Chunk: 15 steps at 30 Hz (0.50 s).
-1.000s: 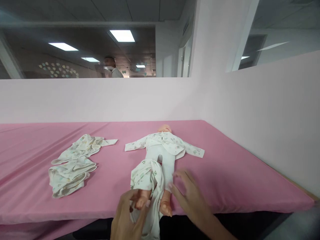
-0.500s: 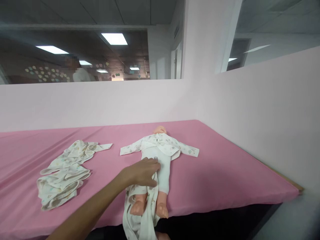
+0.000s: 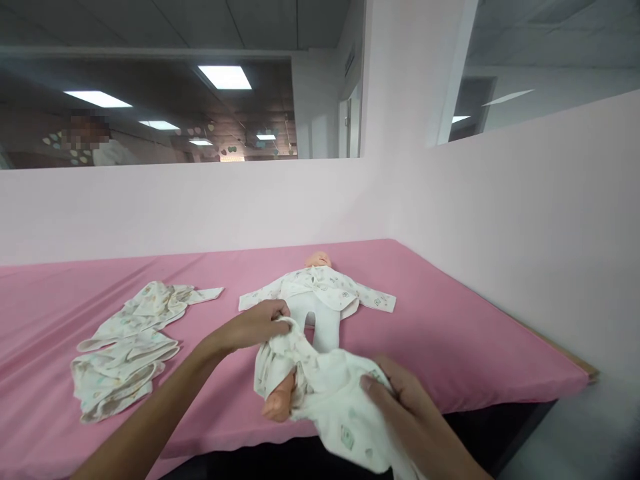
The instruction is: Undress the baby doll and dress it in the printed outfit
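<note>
One doll (image 3: 320, 293) was seen lying on its back on the pink tabletop (image 3: 450, 333), head away from the person. One pair of printed trousers (image 3: 330, 387) was bunched over its legs at the near edge. Two hands were counted. The left hand (image 3: 257, 325) was closed in a tight grip on the upper edge of the trousers by the doll's hip. The right hand (image 3: 407, 400) was clenched on the lower cloth, just off the tabletop edge. Only one bare foot (image 3: 277, 403) was left showing.

Half a second before, the left hand had been laid flat on the doll's thigh, the right hand had been almost out of view, and both feet had been exposed with the trousers hanging below them. Since then the cloth had been gathered up across the legs.

One loose heap of printed clothes (image 3: 125, 343) was spread well apart to the left. A pale partition (image 3: 200, 200) was set behind the tabletop, and one person (image 3: 107, 150) was visible beyond it. The doll's lower legs were hidden by the bunched cloth.
</note>
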Each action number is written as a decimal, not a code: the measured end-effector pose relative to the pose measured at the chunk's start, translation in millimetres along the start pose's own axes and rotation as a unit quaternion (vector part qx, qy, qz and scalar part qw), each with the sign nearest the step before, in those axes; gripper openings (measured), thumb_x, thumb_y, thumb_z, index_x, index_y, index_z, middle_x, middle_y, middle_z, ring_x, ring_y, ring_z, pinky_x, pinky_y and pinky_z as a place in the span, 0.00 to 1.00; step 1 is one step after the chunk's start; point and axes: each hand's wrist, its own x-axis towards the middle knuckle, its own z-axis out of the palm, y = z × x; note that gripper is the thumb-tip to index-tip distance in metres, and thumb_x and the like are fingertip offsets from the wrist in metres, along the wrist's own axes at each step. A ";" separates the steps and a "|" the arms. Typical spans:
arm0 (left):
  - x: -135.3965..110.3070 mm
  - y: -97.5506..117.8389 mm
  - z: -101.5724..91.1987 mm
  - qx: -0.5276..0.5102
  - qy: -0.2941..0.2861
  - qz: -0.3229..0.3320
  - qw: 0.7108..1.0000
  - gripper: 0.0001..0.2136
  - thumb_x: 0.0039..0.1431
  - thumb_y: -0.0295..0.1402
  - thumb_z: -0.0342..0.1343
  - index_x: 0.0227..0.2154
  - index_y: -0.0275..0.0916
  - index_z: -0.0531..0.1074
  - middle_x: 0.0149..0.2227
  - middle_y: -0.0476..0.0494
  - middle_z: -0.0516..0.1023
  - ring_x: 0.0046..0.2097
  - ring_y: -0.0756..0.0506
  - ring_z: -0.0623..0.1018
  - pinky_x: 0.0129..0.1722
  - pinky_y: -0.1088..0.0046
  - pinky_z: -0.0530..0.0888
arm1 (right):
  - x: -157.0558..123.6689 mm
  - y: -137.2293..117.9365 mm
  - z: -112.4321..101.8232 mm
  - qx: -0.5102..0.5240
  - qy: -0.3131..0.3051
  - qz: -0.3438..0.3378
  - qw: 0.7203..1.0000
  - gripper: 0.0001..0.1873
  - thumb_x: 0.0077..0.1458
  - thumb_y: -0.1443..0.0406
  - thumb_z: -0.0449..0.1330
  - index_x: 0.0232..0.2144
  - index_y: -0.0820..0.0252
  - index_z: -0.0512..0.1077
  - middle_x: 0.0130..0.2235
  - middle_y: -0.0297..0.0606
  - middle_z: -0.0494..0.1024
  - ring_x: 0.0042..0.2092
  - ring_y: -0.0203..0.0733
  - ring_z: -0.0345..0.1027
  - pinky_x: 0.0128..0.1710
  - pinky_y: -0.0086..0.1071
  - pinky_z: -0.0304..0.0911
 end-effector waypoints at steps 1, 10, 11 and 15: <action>1.0 -2.0 -0.7 -0.052 0.013 -0.016 0.998 0.08 0.52 0.37 0.54 0.32 0.40 0.66 0.30 0.51 0.68 0.30 0.50 0.67 0.26 0.76 0.60 | 2.7 -1.8 -6.3 -0.006 0.023 -0.008 1.000 0.19 0.59 0.51 0.53 0.36 0.60 0.72 0.33 0.36 0.73 0.35 0.40 0.66 0.34 0.29 0.64; 19.1 -21.6 3.3 -0.428 0.082 -0.054 0.898 0.16 0.46 0.29 0.61 0.39 0.39 0.67 0.31 0.50 0.70 0.31 0.51 0.71 0.29 0.76 0.67 | 16.3 18.4 -22.0 -0.211 0.069 -0.128 0.967 0.09 0.58 0.64 0.51 0.37 0.55 0.71 0.34 0.35 0.72 0.36 0.39 0.65 0.36 0.31 0.63; 21.3 -22.2 3.6 -0.449 0.079 -0.051 0.889 0.16 0.45 0.27 0.61 0.39 0.38 0.67 0.31 0.49 0.70 0.31 0.51 0.72 0.30 0.76 0.69 | 15.8 22.2 -22.0 -0.238 0.032 -0.125 0.963 0.09 0.57 0.65 0.52 0.37 0.55 0.71 0.36 0.35 0.72 0.39 0.40 0.66 0.38 0.32 0.63; 24.1 -15.8 3.7 -0.459 0.027 -0.010 0.888 0.19 0.45 0.26 0.61 0.43 0.40 0.69 0.31 0.50 0.72 0.31 0.50 0.73 0.29 0.77 0.69 | 26.6 24.7 -25.2 -0.211 -0.108 -0.049 0.970 0.12 0.52 0.63 0.61 0.40 0.52 0.72 0.43 0.35 0.73 0.45 0.44 0.67 0.42 0.35 0.65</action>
